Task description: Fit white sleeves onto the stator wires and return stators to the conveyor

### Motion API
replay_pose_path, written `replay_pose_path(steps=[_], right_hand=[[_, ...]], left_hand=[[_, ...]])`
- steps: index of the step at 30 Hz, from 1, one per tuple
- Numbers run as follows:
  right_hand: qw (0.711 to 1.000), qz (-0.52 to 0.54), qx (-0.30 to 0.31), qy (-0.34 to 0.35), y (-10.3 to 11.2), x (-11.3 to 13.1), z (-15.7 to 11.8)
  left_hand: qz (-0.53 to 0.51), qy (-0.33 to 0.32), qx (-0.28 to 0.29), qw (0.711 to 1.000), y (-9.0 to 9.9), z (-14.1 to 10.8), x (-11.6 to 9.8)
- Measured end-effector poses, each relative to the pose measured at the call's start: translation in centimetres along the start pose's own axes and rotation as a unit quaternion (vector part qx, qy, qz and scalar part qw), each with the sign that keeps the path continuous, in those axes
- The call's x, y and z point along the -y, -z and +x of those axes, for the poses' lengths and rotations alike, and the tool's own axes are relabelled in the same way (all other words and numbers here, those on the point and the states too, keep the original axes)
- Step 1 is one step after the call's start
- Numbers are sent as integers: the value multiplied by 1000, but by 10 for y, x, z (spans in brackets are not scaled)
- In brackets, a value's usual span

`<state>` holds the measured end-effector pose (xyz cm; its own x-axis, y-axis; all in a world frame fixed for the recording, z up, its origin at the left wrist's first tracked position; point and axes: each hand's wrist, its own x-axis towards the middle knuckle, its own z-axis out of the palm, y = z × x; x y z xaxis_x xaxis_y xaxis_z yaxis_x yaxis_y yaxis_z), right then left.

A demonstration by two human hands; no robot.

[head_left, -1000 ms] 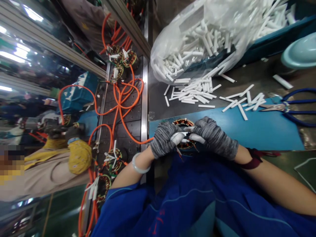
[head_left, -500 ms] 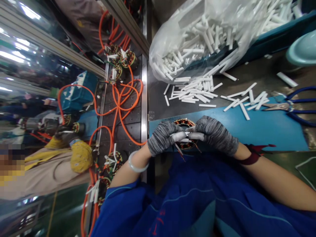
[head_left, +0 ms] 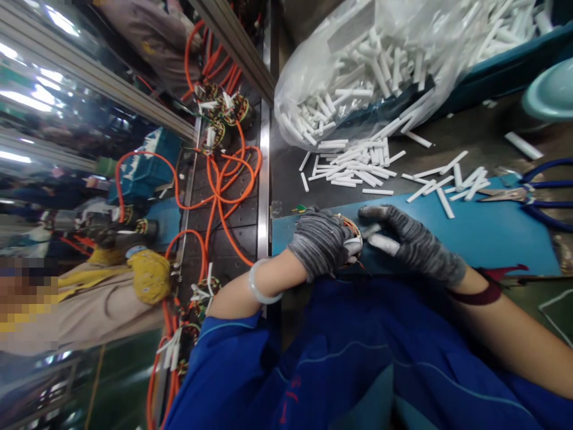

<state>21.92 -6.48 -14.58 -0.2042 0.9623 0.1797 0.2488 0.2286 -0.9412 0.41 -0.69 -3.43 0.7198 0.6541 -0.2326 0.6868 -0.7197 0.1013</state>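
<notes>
My left hand [head_left: 319, 242], in a grey striped glove with pale fingertips, is closed over the motor stator [head_left: 353, 228]. That stator is a ring wound with copper wire, with thin leads at its lower edge; the glove hides much of it. A short white sleeve shows at its near side, partly behind the fingers. Just right of the ring is my right hand [head_left: 405, 239], gloved alike, fingers and thumb apart, with nothing visible held. Loose white sleeves [head_left: 358, 164] lie in a pile beyond both hands.
A clear plastic bag [head_left: 308, 77] full of white tubes lies at the back. Blue-handled scissors [head_left: 514, 194] rest on the blue mat [head_left: 501, 239]. Left of the metal rail [head_left: 264, 197], orange cables [head_left: 219, 197] and several stators occupy the conveyor. A person in yellow sleeves works farther left.
My right hand has come off the stator and moved right, its fingers spreading. My left hand has shifted right, covering more of the ring, which has turned.
</notes>
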Motion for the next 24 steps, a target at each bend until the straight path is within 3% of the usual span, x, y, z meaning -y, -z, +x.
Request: replay_pose_path(steps=[4, 8, 10, 12, 16, 20, 24], right_hand=[[999, -24, -6, 21, 10, 13, -20], [992, 11, 36, 123, 5, 23, -21], [991, 37, 39, 124, -2, 20, -18], [992, 71, 32, 99, -7, 14, -16], [990, 123, 38, 52, -7, 7, -15], [992, 74, 75, 70, 0, 16, 1], [977, -83, 133, 147, -1, 20, 26]], left_hand=[[-57, -18, -45, 997, 3, -3, 15], [-125, 49, -38, 990, -14, 13, 42], [-115, 77, -61, 989, -19, 19, 46], [-95, 68, -102, 988, -18, 16, 44], [-25, -40, -181, 982, -10, -11, 28], [17, -79, -166, 983, -16, -32, 18], [20, -82, -156, 984, -27, -32, 18]])
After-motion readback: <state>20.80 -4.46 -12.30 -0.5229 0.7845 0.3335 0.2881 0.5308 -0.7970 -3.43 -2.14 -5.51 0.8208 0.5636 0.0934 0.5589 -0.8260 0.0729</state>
